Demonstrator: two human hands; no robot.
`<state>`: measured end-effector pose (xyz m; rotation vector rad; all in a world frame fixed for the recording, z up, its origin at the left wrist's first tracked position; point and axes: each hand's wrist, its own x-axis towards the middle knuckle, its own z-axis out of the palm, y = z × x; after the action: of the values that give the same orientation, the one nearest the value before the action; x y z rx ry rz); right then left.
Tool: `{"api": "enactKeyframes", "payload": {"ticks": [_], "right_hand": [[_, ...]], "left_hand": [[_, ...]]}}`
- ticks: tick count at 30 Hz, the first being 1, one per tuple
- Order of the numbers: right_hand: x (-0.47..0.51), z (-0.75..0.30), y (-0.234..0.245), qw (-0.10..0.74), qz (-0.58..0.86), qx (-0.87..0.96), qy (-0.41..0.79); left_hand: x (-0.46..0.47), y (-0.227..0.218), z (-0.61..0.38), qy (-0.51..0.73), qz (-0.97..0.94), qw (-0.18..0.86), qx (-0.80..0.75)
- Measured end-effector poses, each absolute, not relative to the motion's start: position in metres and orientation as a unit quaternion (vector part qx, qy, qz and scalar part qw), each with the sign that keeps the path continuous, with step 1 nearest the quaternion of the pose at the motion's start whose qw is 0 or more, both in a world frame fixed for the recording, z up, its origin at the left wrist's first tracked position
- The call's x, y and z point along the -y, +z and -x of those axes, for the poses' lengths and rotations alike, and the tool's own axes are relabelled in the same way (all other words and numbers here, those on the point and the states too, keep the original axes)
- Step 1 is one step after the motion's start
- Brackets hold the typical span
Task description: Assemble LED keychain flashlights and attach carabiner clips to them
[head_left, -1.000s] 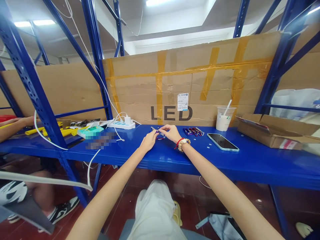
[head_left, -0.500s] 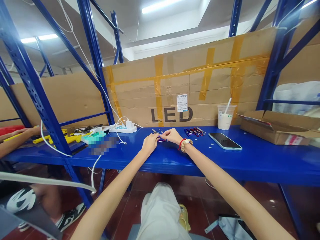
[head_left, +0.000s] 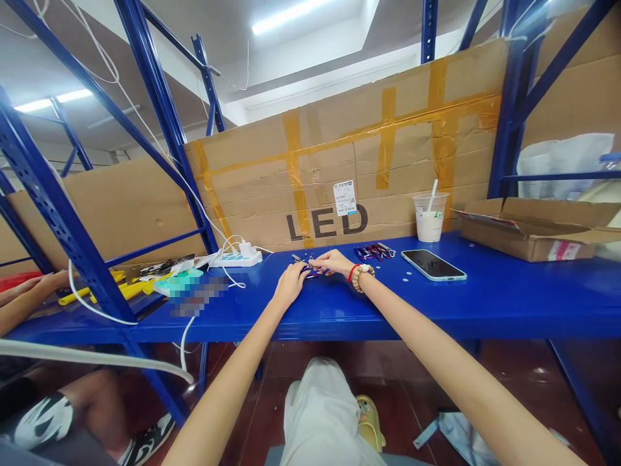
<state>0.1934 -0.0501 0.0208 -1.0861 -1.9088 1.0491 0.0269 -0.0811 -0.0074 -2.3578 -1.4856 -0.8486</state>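
Note:
My left hand rests on the blue tabletop with its fingers bent over small metal pieces. My right hand meets it from the right, thumb and fingers pinched together; what lies between them is too small to make out. A bit of purple metal shows just below the fingertips. Right of my right hand lies a row of several small red, purple and silver metal pieces that look like carabiners.
A phone, a plastic cup with a straw and an open cardboard box stand on the right. Leftward are a power strip and a white cable. Another person's hand is near yellow tubes. Cardboard walls the back.
My head view has shifted and tilted slightly. Both hands stay close together over the same small pieces, with the fingertips now a little farther apart.

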Motion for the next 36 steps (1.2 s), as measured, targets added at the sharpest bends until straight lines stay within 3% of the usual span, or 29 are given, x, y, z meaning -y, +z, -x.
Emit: {"api": "enactKeyframes", "payload": {"ticks": [23,28,36], "right_hand": [[0.044,-0.199,0.013,0.297,0.409,0.712,0.488],[0.041,-0.198,0.01,0.323,0.405,0.72,0.461],[0.04,-0.197,0.01,0.432,0.346,0.756,0.349]], "left_hand": [[0.089,-0.003,-0.024,-0.312,0.835,0.081,0.445],[0.087,-0.006,-0.023,-0.331,0.81,0.065,0.48],[0.088,-0.006,-0.027,-0.341,0.783,0.056,0.518]]}}
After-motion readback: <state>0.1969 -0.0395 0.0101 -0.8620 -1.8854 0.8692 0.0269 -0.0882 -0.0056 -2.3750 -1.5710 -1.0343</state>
